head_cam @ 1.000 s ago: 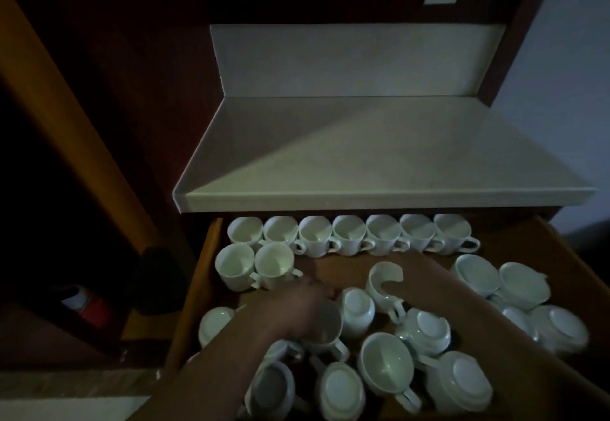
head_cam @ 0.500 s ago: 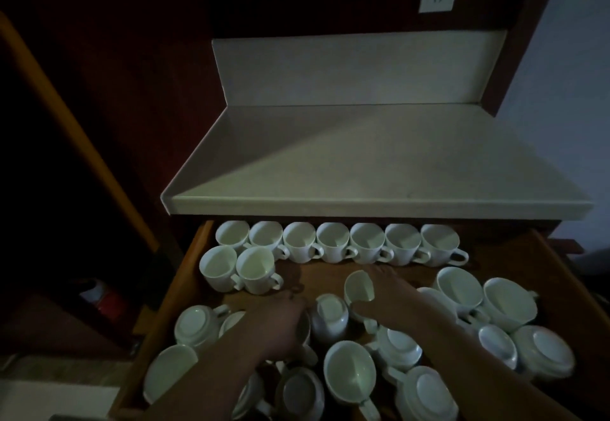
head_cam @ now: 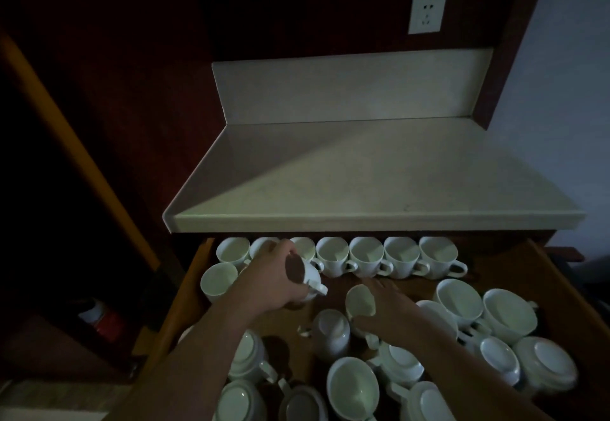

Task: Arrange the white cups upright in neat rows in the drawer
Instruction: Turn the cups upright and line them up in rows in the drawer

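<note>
Left grip (head_cam: 274, 280): fingers curled round a white cup (head_cam: 308, 273), clasping it tilted just in front of the back row (head_cam: 366, 255), centre-left of frame. The light is dim, so I cannot tell whether mouth or base faces the camera. Handle points lower right.

Right grip (head_cam: 392, 308): thumb beneath and fingers over a second cup (head_cam: 360, 300), mouth turned left, held over bare drawer floor mid-frame.

Back row: seven cups upright, handles right, close-packed under the counter (head_cam: 363, 173) edge. A second row has begun at left with one upright cup (head_cam: 219, 282). More may be hidden behind the left grip.

Loose cups (head_cam: 353, 387), lower and right of frame: crowded, some inverted, some upright, several touching.

Drawer (head_cam: 186, 292) is pulled out.

Risks (judgement):
- The tilted white cup is close to the back row, so righting it there could knock a rim or snag a handle.
- Both forearms cross the loose cups, and a low sweep could topple or chip them.
- Poor light makes spacing hard to judge, so the row may come out crooked.
</note>
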Tool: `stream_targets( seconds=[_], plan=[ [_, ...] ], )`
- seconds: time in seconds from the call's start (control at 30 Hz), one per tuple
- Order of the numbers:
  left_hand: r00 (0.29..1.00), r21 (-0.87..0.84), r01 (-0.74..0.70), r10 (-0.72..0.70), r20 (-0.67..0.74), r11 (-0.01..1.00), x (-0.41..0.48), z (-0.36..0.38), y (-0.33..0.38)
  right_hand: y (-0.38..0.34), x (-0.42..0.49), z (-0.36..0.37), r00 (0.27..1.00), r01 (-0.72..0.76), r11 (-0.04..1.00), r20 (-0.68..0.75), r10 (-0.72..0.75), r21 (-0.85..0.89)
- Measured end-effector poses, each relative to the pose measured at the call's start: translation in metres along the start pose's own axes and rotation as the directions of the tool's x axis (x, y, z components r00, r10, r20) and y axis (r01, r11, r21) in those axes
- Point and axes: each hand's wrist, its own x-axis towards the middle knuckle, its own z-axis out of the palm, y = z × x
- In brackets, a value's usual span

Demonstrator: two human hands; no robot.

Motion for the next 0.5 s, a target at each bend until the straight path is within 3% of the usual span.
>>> stream_targets(
  seconds=[0.13, 0.5],
  plan=[
    [0.999, 0.095, -0.031, 0.029, 0.021, 0.995, 0.014, 0.023, -0.004, -0.002, -0.003, 0.001, 1.000, -0.001, 1.000, -0.023, 0.001, -0.013],
    [0.997, 0.161, -0.070, 0.066, 0.026, 0.984, 0.033, 0.052, -0.014, 0.000, 0.001, 0.005, 0.998, -0.013, 1.000, -0.066, 0.013, 0.006]
  ],
)
